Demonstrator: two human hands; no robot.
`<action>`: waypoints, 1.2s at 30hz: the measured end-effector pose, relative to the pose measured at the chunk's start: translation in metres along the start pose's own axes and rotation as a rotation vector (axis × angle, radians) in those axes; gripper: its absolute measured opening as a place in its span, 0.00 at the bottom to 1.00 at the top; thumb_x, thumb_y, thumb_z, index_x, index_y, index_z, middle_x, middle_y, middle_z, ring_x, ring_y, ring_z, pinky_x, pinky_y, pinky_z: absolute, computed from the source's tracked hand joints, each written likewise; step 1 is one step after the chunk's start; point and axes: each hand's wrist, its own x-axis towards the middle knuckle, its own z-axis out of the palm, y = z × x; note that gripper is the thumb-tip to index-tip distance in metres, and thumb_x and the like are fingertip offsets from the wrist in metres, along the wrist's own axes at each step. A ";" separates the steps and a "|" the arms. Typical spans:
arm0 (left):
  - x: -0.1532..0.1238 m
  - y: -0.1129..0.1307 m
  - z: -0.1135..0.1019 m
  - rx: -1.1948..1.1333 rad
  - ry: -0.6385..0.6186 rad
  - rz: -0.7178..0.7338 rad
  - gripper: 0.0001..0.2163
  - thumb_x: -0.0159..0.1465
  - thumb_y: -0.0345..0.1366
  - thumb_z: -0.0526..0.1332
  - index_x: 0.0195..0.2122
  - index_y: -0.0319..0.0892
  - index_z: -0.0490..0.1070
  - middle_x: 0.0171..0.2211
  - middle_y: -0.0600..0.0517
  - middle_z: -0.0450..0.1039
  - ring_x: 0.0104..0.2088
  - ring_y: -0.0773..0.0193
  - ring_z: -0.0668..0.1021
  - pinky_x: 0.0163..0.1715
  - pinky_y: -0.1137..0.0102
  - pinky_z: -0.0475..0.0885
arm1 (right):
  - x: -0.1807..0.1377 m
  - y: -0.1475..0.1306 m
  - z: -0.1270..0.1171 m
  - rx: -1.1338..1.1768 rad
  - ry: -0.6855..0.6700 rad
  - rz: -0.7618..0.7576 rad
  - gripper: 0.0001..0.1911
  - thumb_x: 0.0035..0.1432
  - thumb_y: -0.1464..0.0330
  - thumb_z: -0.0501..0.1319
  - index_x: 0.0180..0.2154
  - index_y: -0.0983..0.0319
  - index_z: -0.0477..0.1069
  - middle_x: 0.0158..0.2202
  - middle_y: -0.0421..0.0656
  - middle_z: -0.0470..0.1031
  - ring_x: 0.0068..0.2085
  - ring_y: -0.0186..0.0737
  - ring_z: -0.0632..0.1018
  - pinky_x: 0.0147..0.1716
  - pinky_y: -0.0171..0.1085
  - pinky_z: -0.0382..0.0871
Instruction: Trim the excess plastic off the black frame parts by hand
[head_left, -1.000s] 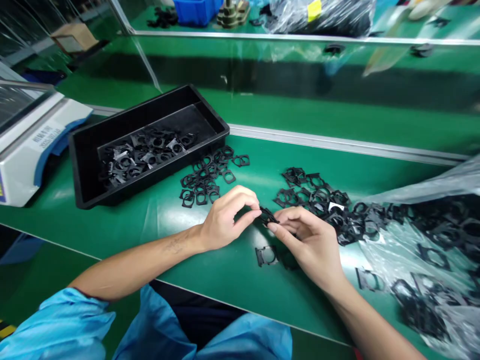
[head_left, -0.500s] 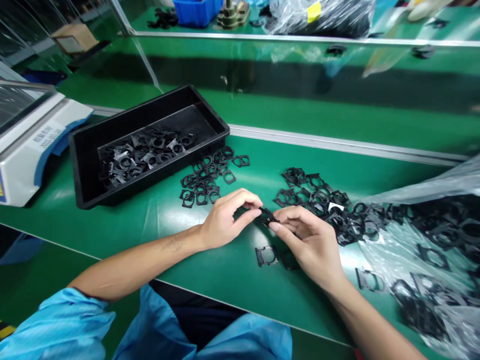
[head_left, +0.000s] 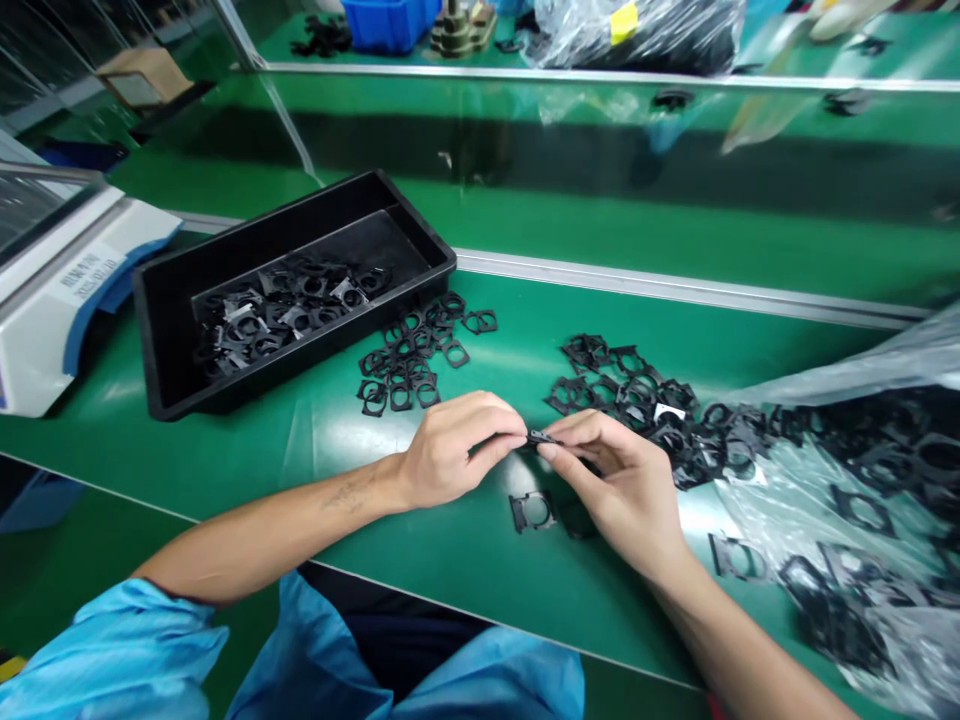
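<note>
My left hand [head_left: 450, 447] and my right hand [head_left: 624, 490] meet over the green table, both pinching one small black plastic frame part [head_left: 538, 437] between their fingertips. Another black frame part [head_left: 531, 510] lies flat on the table just below the hands. A loose pile of the same parts [head_left: 637, 395] spreads behind my right hand. A smaller group of parts [head_left: 412, 355] lies beyond my left hand, beside a black tray [head_left: 180, 300] that holds several more.
A clear plastic bag [head_left: 862, 500] full of black parts covers the table's right side. A white and blue machine [head_left: 60, 290] stands at the left edge. Behind a metal rail [head_left: 675, 285] runs a green conveyor, with a blue bin [head_left: 390, 20] further back.
My left hand's fingers have closed tighter on the part and the part now lies flatter between both hands. The hands stay in the same place.
</note>
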 end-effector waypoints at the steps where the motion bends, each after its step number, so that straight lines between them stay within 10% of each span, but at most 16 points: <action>1: 0.000 0.000 0.000 0.001 -0.004 -0.002 0.02 0.68 0.31 0.63 0.37 0.41 0.73 0.31 0.51 0.78 0.33 0.67 0.79 0.36 0.72 0.75 | 0.001 0.000 -0.001 0.021 -0.010 0.019 0.17 0.53 0.54 0.73 0.26 0.58 0.73 0.30 0.43 0.78 0.33 0.40 0.79 0.36 0.38 0.78; 12: -0.001 -0.007 -0.003 -0.013 -0.014 0.073 0.07 0.66 0.25 0.61 0.41 0.40 0.77 0.45 0.46 0.78 0.43 0.66 0.81 0.45 0.70 0.78 | 0.010 -0.002 -0.007 0.464 -0.197 0.478 0.20 0.46 0.56 0.77 0.28 0.60 0.72 0.21 0.37 0.76 0.23 0.34 0.79 0.28 0.32 0.74; 21: 0.004 -0.010 -0.007 -0.030 0.025 -0.039 0.04 0.65 0.27 0.65 0.39 0.40 0.79 0.33 0.50 0.81 0.34 0.68 0.81 0.38 0.73 0.76 | 0.000 -0.003 -0.001 -0.053 -0.029 -0.068 0.10 0.60 0.58 0.69 0.40 0.56 0.78 0.43 0.45 0.80 0.43 0.44 0.81 0.43 0.39 0.77; 27: 0.002 -0.007 -0.005 -0.066 0.005 -0.084 0.04 0.65 0.27 0.65 0.38 0.40 0.80 0.32 0.50 0.81 0.33 0.68 0.80 0.35 0.74 0.76 | -0.001 0.004 -0.003 -0.296 0.006 -0.378 0.05 0.60 0.72 0.68 0.39 0.58 0.79 0.35 0.42 0.80 0.36 0.41 0.79 0.39 0.40 0.75; 36: 0.002 -0.004 -0.004 -0.157 -0.030 -0.150 0.03 0.65 0.29 0.65 0.37 0.40 0.80 0.30 0.50 0.80 0.30 0.68 0.79 0.33 0.74 0.75 | -0.002 0.003 -0.005 -0.283 0.052 -0.444 0.05 0.60 0.74 0.68 0.35 0.58 0.79 0.32 0.42 0.79 0.34 0.39 0.79 0.36 0.38 0.75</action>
